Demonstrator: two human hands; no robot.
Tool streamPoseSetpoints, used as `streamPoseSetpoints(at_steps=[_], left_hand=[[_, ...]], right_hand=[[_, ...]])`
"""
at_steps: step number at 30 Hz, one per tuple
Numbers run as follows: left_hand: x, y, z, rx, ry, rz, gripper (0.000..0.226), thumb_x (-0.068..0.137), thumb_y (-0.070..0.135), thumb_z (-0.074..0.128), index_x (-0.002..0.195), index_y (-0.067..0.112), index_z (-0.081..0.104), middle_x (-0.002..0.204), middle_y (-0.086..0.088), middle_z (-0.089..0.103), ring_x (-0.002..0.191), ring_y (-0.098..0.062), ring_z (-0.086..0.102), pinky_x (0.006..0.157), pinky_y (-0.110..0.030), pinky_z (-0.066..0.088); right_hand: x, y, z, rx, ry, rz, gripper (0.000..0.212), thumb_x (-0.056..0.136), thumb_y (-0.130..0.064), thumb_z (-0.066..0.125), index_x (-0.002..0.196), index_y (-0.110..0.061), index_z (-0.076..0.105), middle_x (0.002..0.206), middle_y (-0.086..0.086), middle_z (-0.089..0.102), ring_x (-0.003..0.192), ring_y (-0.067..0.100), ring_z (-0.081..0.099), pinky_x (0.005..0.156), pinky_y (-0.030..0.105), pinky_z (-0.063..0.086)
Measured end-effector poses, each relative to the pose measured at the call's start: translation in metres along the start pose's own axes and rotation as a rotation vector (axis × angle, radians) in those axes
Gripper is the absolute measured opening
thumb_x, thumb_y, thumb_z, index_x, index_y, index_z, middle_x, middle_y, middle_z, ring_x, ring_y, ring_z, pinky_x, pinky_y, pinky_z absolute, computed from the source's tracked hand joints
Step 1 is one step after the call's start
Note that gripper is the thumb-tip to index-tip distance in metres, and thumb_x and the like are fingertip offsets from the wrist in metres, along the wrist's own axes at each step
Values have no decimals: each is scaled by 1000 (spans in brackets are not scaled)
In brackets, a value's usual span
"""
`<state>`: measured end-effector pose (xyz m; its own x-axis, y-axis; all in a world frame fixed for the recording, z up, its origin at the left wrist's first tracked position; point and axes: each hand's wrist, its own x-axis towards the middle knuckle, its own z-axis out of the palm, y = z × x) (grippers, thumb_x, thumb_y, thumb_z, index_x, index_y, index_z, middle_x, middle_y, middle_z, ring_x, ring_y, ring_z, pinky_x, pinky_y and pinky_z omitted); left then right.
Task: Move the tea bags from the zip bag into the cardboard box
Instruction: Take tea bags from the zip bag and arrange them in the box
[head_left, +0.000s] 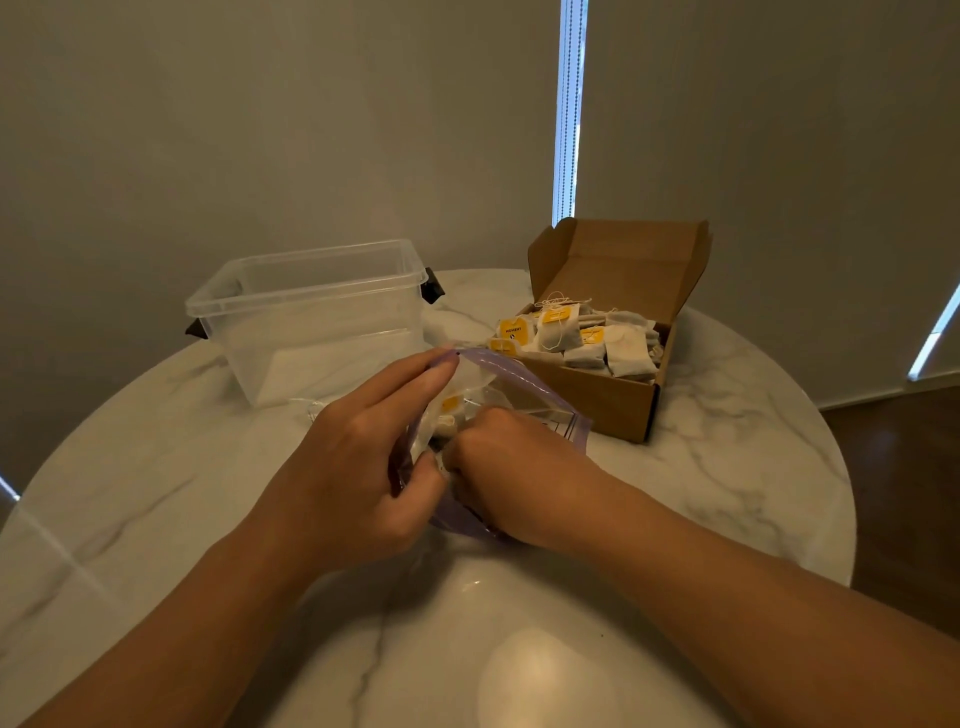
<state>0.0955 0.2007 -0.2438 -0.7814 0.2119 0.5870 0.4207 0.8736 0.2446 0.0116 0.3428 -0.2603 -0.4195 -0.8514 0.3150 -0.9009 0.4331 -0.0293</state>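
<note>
A clear zip bag (524, 387) with a purple zip strip lies open at the middle of the round marble table (727, 441). My left hand (358, 467) pinches the bag's left rim and holds its mouth open. My right hand (511, 475) is inside the bag, fingers curled down among the tea bags (449, 410) there; what it holds is hidden. Behind and to the right stands the open cardboard box (613, 400), lid flap upright, heaped with several tea bags (587, 338) with yellow tags.
A clear plastic tub (311, 317) with black side clips stands at the back left of the table. A wall with blinds runs close behind the table. Dark wooden floor shows past the table's right edge.
</note>
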Motion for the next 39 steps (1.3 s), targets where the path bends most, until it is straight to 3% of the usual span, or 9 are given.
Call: streamPoseSetpoints(at_steps=[4,9,16,20,24,28,32,36,39], left_hand=[[0,1,-1,-9,-3,1,66,80,26,49,143,6,50,145,-1,51,101,-4,55,85,0,38],[-1,-1,1,-1,-3,-3,67,79,25,50,144,7,49,146,-1,50,98,-13,55,82,0,39],[-2,-4,2,4,3,-18,66,79,20,54,144,8,49,147,1,50,101,-19,57,82,2,36],[-2,-5,3,-9,9,-25,67,80,19,56,145,10,48,148,2,49,105,-19,58,81,2,36],[-1,-5,3,-32,10,-9,67,80,28,50,145,11,49,147,3,50,117,-6,57,83,0,39],[0,-5,4,-61,22,6,66,80,24,52,144,10,49,147,4,49,100,12,56,75,-1,43],[-1,-9,5,-69,46,-3,66,82,25,53,147,16,46,149,8,47,94,1,61,72,-7,50],[-2,-9,5,-73,74,5,66,82,31,49,146,15,47,148,9,48,105,-11,64,76,-24,58],[-2,-9,5,-87,87,19,65,82,29,50,146,17,48,148,14,47,102,-16,65,74,-23,58]], right_hand=[[-4,2,-4,172,17,42,12,95,-19,57,103,-16,65,99,5,67,84,18,57,71,29,48],[-11,7,-12,368,56,97,21,95,-14,58,115,-18,64,108,0,67,95,14,59,78,26,51],[-12,15,-16,483,56,184,24,91,-13,56,101,-24,74,98,-10,71,88,3,60,79,22,50],[-23,14,-24,626,142,220,20,92,-18,59,99,-24,76,90,-11,73,85,5,66,75,32,57],[-43,19,-27,760,200,283,15,87,-14,70,96,-25,77,87,-12,73,85,2,68,75,28,59],[-64,25,-37,878,257,300,20,83,-4,72,90,-23,77,86,-10,74,84,7,71,75,25,59],[-77,40,-59,915,363,309,20,79,0,72,87,-18,77,85,-7,75,83,10,72,72,19,57],[-79,75,-76,877,530,387,23,77,1,73,89,-18,76,87,-5,76,85,11,72,72,20,57],[-70,108,-83,819,638,450,25,75,4,76,87,-18,75,83,3,76,76,11,71,70,24,57]])
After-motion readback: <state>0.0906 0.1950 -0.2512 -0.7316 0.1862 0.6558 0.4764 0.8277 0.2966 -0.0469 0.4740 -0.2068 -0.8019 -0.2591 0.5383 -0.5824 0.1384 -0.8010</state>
